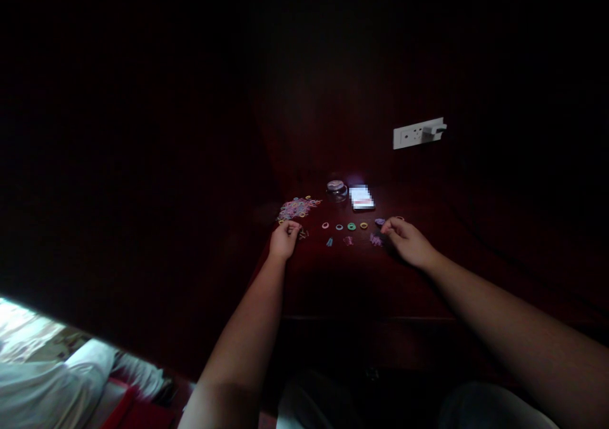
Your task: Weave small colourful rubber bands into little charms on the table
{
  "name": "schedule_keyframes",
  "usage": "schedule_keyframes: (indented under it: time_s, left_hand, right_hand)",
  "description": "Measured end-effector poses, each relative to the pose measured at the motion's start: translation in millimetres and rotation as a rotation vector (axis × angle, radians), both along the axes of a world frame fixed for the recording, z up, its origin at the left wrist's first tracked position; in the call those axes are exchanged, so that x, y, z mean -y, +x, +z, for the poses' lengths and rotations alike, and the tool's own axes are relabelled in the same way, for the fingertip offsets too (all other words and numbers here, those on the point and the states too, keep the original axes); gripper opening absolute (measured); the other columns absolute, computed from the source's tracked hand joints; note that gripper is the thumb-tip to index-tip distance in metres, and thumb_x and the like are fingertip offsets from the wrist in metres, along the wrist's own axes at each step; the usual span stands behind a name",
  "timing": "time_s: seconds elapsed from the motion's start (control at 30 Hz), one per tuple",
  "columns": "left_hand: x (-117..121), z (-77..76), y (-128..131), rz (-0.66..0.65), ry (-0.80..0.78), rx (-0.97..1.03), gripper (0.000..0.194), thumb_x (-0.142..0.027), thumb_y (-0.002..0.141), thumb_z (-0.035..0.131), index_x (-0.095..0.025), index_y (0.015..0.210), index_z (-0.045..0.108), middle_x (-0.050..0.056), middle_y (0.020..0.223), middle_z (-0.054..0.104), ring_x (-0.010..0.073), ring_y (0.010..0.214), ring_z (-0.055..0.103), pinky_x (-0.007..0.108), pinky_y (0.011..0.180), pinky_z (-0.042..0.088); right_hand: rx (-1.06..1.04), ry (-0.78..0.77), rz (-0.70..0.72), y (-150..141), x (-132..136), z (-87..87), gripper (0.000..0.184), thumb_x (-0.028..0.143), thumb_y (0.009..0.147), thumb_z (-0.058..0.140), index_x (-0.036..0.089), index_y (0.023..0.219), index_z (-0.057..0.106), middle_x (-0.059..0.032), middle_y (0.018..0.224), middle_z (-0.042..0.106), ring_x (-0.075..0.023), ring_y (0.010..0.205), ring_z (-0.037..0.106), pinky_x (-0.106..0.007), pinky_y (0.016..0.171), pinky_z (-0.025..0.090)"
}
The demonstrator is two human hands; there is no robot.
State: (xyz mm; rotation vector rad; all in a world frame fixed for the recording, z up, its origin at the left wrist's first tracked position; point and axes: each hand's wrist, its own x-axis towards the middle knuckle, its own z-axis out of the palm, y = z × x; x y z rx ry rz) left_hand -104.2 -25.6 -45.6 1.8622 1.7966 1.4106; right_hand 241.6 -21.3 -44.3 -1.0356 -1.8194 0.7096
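Observation:
My left hand [284,241] is closed in a pinch beside a few small dark bits [303,233]; what its fingers hold, if anything, is too small to make out. Just behind it lies a loose pile of small multicoloured bands [295,209]. My right hand [408,241] is also pinched, close to a purple clump [376,240] and a purple ring-like piece [379,222]. Between my hands is a row of small rings: pink [325,225], blue [339,227], green [351,226] and yellow [364,225]. In front of them sit a teal bunch [329,242] and a pink bunch [349,241].
A small round clear container [336,191] stands behind the rings, beside a phone [361,197] with a lit screen. A white socket plate [417,133] with a plug is on the dark wall. At lower left, pale fabric [47,388] shows past a dark edge.

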Motion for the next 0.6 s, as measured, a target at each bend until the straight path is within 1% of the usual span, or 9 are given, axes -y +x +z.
schedule_keyframes:
  time_s: [0.07,0.17,0.23,0.27,0.33,0.47,0.53,0.6]
  left_hand:
    - [0.5,0.5,0.5,-0.012,0.007,0.014,0.011,-0.024,0.083,0.057,-0.016,0.088,0.064,0.007,0.097,0.071,0.0149,0.085,0.066,0.027,0.079,0.052]
    - [2.1,2.4,0.0,-0.009,0.031,0.004,0.009,-0.023,0.08,0.061,-0.017,0.085,0.066,0.008,0.104,0.07,0.0175,0.097,0.065,0.031,0.088,0.05]
    - [3.2,3.7,-0.9,0.0,0.054,-0.016,0.008,-0.024,0.078,0.063,-0.018,0.082,0.068,0.007,0.103,0.069,0.0188,0.101,0.062,0.033,0.093,0.047]
    - [3.6,4.2,-1.3,0.005,0.063,-0.024,0.008,-0.024,0.077,0.064,-0.018,0.081,0.068,0.007,0.101,0.068,0.0189,0.1,0.062,0.033,0.094,0.046]
    - [3.9,4.5,-1.3,0.015,0.067,-0.028,0.01,-0.025,0.076,0.065,-0.018,0.081,0.069,0.006,0.095,0.068,0.0177,0.091,0.061,0.032,0.091,0.047]
    - [3.2,2.7,0.6,-0.008,0.027,0.011,0.014,-0.027,0.077,0.062,-0.017,0.086,0.067,0.004,0.083,0.067,0.0132,0.072,0.06,0.026,0.074,0.05]
    - [3.0,1.6,1.3,-0.021,0.018,0.045,0.018,-0.029,0.078,0.062,-0.015,0.089,0.065,0.003,0.08,0.067,0.0118,0.069,0.06,0.023,0.068,0.05]
    - [3.5,1.6,1.9,-0.021,0.025,0.082,0.021,-0.031,0.078,0.062,-0.015,0.09,0.064,0.003,0.079,0.066,0.0112,0.068,0.06,0.022,0.066,0.05]
  right_hand:
    - [-0.013,-0.002,0.006,-0.1,-0.7,-1.3,0.019,0.034,0.083,0.043,0.019,0.077,0.052,0.0012,0.064,0.048,-0.0141,0.057,0.045,-0.027,0.056,0.037]
    - [-0.029,-0.003,0.02,-0.1,-1.9,-3.3,0.019,0.035,0.083,0.043,0.019,0.077,0.052,0.0022,0.062,0.048,-0.013,0.055,0.044,-0.026,0.054,0.036]
    - [-0.026,-0.014,0.032,0.1,-2.1,-3.7,0.018,0.035,0.083,0.043,0.02,0.077,0.051,0.0029,0.06,0.047,-0.0127,0.054,0.043,-0.026,0.054,0.035]
    - [-0.019,-0.019,0.036,0.1,-1.9,-3.5,0.018,0.035,0.083,0.044,0.02,0.077,0.051,0.0032,0.059,0.047,-0.0127,0.053,0.043,-0.026,0.055,0.035]
    - [0.0,-0.018,0.032,0.1,-1.4,-2.8,0.018,0.034,0.083,0.044,0.02,0.078,0.052,0.0029,0.059,0.048,-0.0133,0.054,0.044,-0.026,0.056,0.036]
    - [0.03,0.026,0.014,-0.1,-1.0,-2.6,0.017,0.032,0.083,0.042,0.019,0.077,0.053,0.0008,0.065,0.052,-0.0143,0.058,0.047,-0.027,0.058,0.037]
    - [0.052,0.048,0.013,-0.2,-1.3,-3.4,0.016,0.03,0.083,0.042,0.02,0.077,0.053,0.0004,0.067,0.053,-0.0147,0.059,0.048,-0.027,0.059,0.038]
    - [0.083,0.066,0.009,-0.2,-1.3,-4.0,0.015,0.029,0.083,0.042,0.02,0.078,0.053,0.0002,0.067,0.054,-0.0153,0.061,0.05,-0.028,0.061,0.039]
